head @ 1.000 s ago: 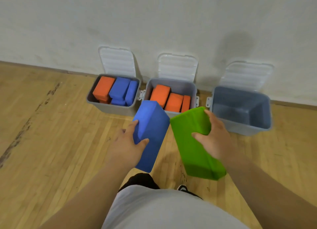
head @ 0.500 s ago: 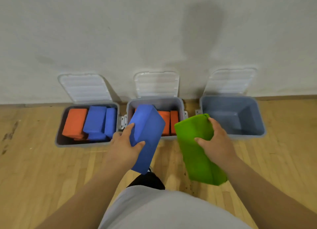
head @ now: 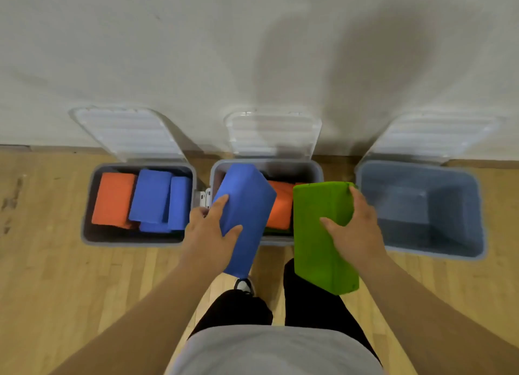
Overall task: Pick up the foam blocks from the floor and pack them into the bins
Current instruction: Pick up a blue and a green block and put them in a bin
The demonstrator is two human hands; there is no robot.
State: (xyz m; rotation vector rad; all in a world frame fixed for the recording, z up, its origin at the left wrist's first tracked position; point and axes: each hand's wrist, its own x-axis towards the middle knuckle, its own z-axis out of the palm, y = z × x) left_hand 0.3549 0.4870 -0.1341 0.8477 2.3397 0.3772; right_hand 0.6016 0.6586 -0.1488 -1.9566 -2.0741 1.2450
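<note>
Three grey plastic bins (head: pixel 438 252) stand open on a wooden floor (head: pixel 56 276) against a wall (head: pixel 168 51). The left hand (head: pixel 209 234) wraps fingers and thumb round a smooth blue foam block (head: pixel 247 203). The right hand (head: pixel 355 231) grips a rectangular green foam block (head: pixel 314 234). Both blocks hang over the middle bin (head: pixel 292 163), above the orange blocks (head: pixel 280 206) inside it.

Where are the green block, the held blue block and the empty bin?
green block (head: pixel 307 245): head view, broad face.
held blue block (head: pixel 250 195): head view, broad face.
empty bin (head: pixel 457 206): head view, inner right wall.
</note>
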